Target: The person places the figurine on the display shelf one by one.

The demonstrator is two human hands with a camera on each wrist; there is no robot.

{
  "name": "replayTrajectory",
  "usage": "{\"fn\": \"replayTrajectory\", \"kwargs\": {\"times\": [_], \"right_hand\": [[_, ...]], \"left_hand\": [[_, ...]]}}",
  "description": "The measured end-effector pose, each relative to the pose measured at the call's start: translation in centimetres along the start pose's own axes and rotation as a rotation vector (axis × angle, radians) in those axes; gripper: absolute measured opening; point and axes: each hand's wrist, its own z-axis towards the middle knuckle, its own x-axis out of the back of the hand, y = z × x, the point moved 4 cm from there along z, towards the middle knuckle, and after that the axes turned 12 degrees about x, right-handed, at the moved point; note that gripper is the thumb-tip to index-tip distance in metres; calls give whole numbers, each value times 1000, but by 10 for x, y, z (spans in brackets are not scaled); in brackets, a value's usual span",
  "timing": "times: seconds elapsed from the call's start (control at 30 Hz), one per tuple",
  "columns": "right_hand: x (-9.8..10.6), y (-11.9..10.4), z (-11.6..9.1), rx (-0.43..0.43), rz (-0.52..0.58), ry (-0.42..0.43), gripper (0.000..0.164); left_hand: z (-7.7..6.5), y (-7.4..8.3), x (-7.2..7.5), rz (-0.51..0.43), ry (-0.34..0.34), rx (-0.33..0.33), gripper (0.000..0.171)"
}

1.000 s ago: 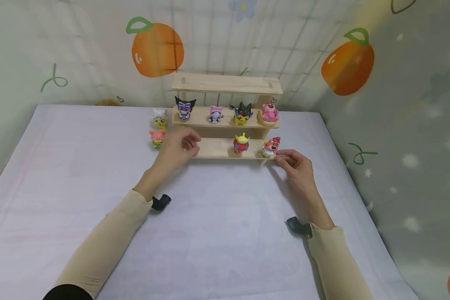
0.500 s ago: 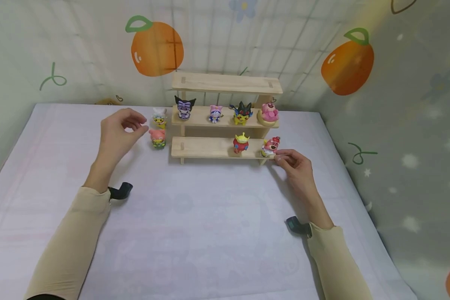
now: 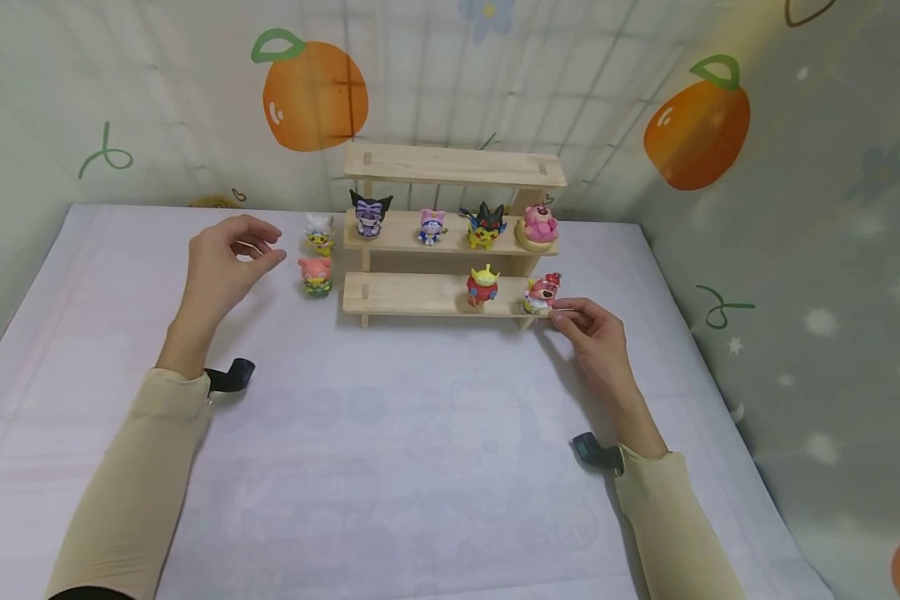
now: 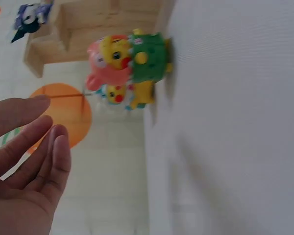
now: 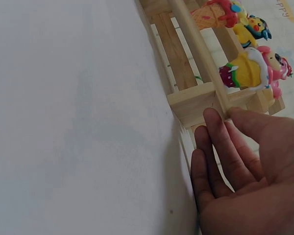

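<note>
My left hand (image 3: pixel 228 265) hovers left of two small figurines, its fingers loosely bent and holding nothing. Nearest to it are a pink-hooded figurine (image 3: pixel 317 277) in green and, behind that, a white-capped yellow figurine (image 3: pixel 318 235), both standing on the table. At the right end of the wooden display shelf (image 3: pixel 412 296), my right hand (image 3: pixel 598 340) pinches the lowest board's end between thumb and fingers, as the right wrist view shows. Just beside those fingertips, a pink bear figurine (image 3: pixel 542 293) stands on that board, with a red alien figurine (image 3: pixel 482 286) to its left.
Along the middle board stand a black-eared purple figurine (image 3: pixel 370 215), a small pink-hatted figurine (image 3: pixel 431 227), a black-eared yellow figurine (image 3: pixel 484 227) and a pink bear on a round base (image 3: pixel 537 227). A white cloth (image 3: pixel 420 450) covers the table; a printed curtain (image 3: pixel 180 108) hangs behind.
My left hand has moved left from in front of the lowest board, past the two table figurines, uncovering the board's left end. The right hand has stayed at the shelf end.
</note>
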Motion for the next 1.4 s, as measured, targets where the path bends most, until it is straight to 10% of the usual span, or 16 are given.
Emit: {"fn": "replayTrajectory", "kwargs": {"times": [0.8, 1.4], "right_hand": [[0, 0, 0, -22, -10, -1, 40], [0, -1, 0, -7, 1, 10, 34]], "left_hand": [[0, -26, -50, 138, -292, 48, 37], [-1, -16, -35, 81, -179, 99, 36]]}}
